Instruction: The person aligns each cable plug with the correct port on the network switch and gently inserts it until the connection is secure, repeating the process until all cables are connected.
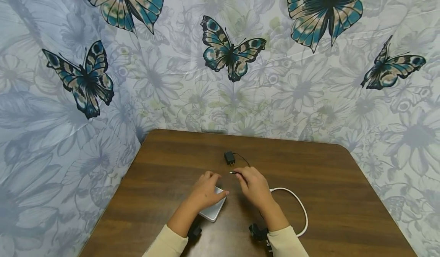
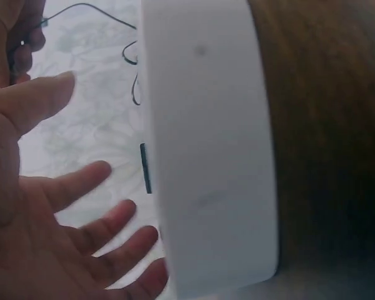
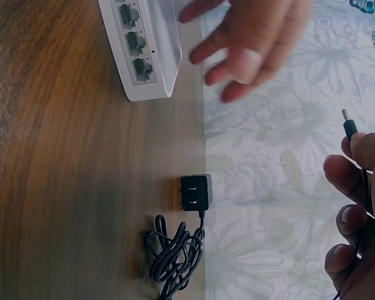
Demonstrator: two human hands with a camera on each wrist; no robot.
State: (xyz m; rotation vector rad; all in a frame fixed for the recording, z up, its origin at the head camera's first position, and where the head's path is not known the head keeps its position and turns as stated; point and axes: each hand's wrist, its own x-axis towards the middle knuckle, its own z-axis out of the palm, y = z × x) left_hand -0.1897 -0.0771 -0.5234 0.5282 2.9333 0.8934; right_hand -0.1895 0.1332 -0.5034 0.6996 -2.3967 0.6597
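Observation:
A white network switch (image 1: 214,210) lies on the table under my left hand (image 1: 204,192). Its row of ports shows in the right wrist view, and its long plain side (image 2: 209,150) fills the middle of the left wrist view. The left fingers are spread and slightly bent beside the switch, holding nothing. Between thumb and fingertips, my right hand (image 1: 254,186) pinches a black barrel plug (image 3: 349,128), its metal tip pointing left in the head view. The plug's thin cord runs down across the right palm. Farther back stands the black power adapter (image 1: 229,157), prongs toward me.
Black cord (image 3: 175,256) lies bundled beside the adapter. A white cable (image 1: 304,215) curves to the right of my right forearm. Dark wrist gear (image 1: 258,232) hangs under that forearm. Behind the wooden table (image 1: 309,161) hangs a butterfly-patterned cloth (image 1: 233,104).

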